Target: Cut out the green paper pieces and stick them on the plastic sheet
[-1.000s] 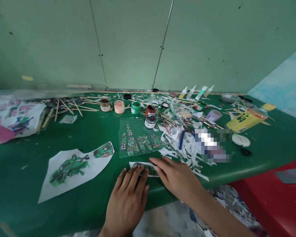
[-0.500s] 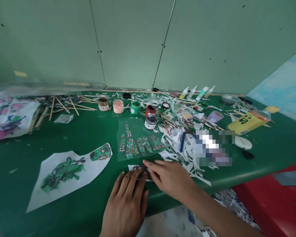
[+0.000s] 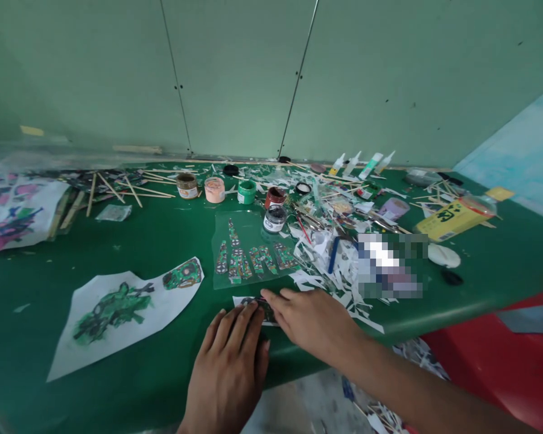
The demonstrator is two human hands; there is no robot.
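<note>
My left hand point(image 3: 228, 364) lies flat near the front edge of the green table point(image 3: 36, 289), fingers stretched out, fingertips on a small white paper piece with a dark green print point(image 3: 253, 303). My right hand point(image 3: 312, 322) rests flat beside it, fingers extended over the same paper piece from the right. Just beyond lies a clear plastic sheet with several green patterned cutouts point(image 3: 248, 256). To the left lies a larger white paper with a green figure point(image 3: 122, 307).
Small paint jars point(image 3: 247, 191) stand in a row behind the plastic sheet. A heap of white paper scraps point(image 3: 339, 253) and wooden sticks point(image 3: 117, 190) litter the right and back. A yellow box point(image 3: 447, 220), glue tubes point(image 3: 362, 166) and a red object point(image 3: 502, 374) are at right.
Both hands have shifted slightly left along the small paper piece. The view has drifted a little to the right and down.
</note>
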